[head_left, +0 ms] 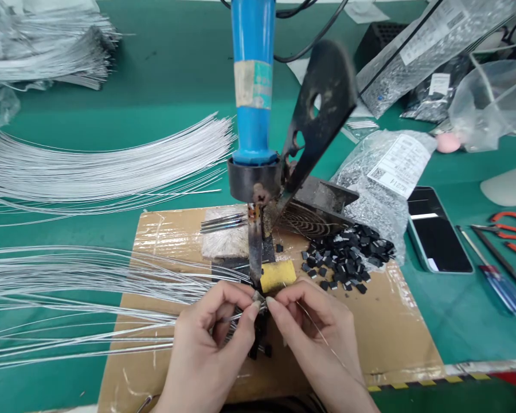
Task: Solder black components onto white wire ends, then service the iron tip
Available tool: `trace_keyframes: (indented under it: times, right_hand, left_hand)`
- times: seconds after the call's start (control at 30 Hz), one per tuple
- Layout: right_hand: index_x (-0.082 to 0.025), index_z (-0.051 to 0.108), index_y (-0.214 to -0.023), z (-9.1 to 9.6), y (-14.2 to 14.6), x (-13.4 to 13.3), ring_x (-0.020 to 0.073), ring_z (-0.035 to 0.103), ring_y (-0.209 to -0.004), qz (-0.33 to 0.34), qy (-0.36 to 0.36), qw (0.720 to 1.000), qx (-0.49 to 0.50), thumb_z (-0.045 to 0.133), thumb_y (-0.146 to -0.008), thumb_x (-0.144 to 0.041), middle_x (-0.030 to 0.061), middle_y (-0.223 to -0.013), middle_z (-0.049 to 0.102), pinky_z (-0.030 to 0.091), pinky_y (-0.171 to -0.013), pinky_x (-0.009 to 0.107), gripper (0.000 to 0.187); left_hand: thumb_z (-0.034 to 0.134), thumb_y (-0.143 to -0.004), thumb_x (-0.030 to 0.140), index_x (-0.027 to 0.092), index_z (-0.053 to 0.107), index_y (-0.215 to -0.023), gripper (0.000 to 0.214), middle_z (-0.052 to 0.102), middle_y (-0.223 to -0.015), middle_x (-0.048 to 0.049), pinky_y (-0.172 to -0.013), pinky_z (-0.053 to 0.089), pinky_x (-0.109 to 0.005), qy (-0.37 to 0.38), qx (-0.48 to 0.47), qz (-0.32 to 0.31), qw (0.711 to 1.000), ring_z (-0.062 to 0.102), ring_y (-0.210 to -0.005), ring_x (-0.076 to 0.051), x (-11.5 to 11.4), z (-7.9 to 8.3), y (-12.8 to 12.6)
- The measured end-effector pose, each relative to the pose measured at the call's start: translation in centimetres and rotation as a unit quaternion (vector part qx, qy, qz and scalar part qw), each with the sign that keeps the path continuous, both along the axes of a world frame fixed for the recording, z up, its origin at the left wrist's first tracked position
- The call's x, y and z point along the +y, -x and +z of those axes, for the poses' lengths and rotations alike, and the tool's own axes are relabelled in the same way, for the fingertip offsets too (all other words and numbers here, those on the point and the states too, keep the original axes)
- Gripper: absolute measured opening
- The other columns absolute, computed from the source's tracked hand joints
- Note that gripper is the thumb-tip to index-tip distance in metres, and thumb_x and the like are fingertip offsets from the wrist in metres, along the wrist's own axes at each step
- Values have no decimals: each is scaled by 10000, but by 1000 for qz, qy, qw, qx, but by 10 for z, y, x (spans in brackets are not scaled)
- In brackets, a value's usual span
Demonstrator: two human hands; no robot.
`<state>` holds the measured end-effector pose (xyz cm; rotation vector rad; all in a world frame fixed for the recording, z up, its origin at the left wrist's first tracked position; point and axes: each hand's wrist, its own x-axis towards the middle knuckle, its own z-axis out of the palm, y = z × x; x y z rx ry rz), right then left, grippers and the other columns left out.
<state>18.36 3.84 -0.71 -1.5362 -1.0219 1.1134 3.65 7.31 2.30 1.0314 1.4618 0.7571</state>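
Under the tip of a blue-handled soldering iron (253,115) fixed upright in a stand, my two hands meet almost fingertip to fingertip. My left hand (215,338) pinches the end of a thin silvery-white wire (236,315) between thumb and forefinger. Closed too, my right hand (318,332) has its thumb and forefinger at that wire end, and a fine metal strand (322,338) like solder wire runs through its fingers and back over the palm. Whether a small part sits between the fingertips is hidden. Just behind them lies a yellow block (278,276).
Cardboard (387,332) covers the green bench. Small black pieces (348,255) are heaped right of the iron. Bundles of white wires (112,172) lie left. A phone (439,229), a screwdriver (505,289), red-handled pliers (513,225) and plastic bags (378,172) lie right.
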Motion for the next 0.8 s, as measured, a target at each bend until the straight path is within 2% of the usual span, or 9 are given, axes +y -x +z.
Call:
trace_keyframes:
  times: [0.07,0.13,0.2,0.27,0.4,0.47,0.57,0.7,0.8]
  right_hand:
    - [-231,712,-863,-3,-3,-1,121,533,-633,12,-10,1000,7,676,-1059,-379,-21,-770,577,417,-556,233,249]
    - [-259,744,-1060,-6,-8,-3,129,576,-708,23,-45,999,8,550,-1125,-371,-9,-858,594,477,-630,232,233]
    - [-288,728,-1241,-7,-12,-5,133,587,-758,35,-84,996,-4,394,-1169,-329,0,-913,586,516,-712,236,344]
    - [-298,711,-1309,-7,-14,-5,133,584,-770,46,-101,994,-21,306,-1178,-293,6,-941,578,531,-734,232,426]
    - [-316,698,-1338,0,-15,0,123,634,-840,84,-86,991,-59,529,-1122,-270,1,-1011,625,551,-755,206,278]
    - [-340,702,-1348,1,-14,3,114,661,-862,105,-88,989,-62,632,-1064,-214,-11,-1024,663,564,-770,188,318]
    - [-354,747,-1308,1,-12,5,108,684,-839,106,-92,989,-39,668,-1020,-150,-23,-987,709,587,-766,168,362]
    - [-309,833,-1182,2,-4,3,110,690,-706,51,-31,994,90,714,-1007,-185,-5,-888,707,604,-659,176,246]
    - [-304,865,-1111,5,2,2,109,693,-646,7,23,981,194,756,-996,-252,3,-879,705,623,-621,189,167]
  left_hand:
    - [743,-881,276,202,693,-751,157,753,-879,-8,-607,437,-175,-2,5,-3,1000,647,-705,-103,1,-3,2]
    - [745,-891,276,201,696,-751,167,767,-869,-13,-611,456,-156,-14,-2,-11,1000,661,-705,-103,2,-8,6]
    - [752,-903,279,201,704,-758,172,786,-875,-21,-654,493,-137,-24,-13,-19,999,699,-743,-109,3,-13,10]
    - [756,-915,278,204,709,-764,175,798,-879,-23,-702,522,-122,-31,-23,-24,999,733,-787,-115,3,-17,13]
    - [761,-921,255,210,710,-769,167,799,-853,-11,-694,529,-97,-37,-36,-26,998,748,-776,-104,5,-19,14]
    - [767,-912,236,208,711,-768,157,791,-829,-7,-673,531,-102,-33,-41,-27,998,739,-747,-105,8,-17,13]
    - [792,-872,211,200,706,-745,153,768,-785,-3,-649,541,-127,-23,-52,-25,998,719,-700,-113,12,-12,11]
    - [831,-803,216,186,689,-699,178,755,-773,-14,-644,545,-174,6,-45,-10,999,716,-699,-141,14,-3,7]
    - [823,-799,250,188,673,-680,201,742,-767,-1,-618,506,-179,34,-35,10,999,691,-673,-127,14,4,3]
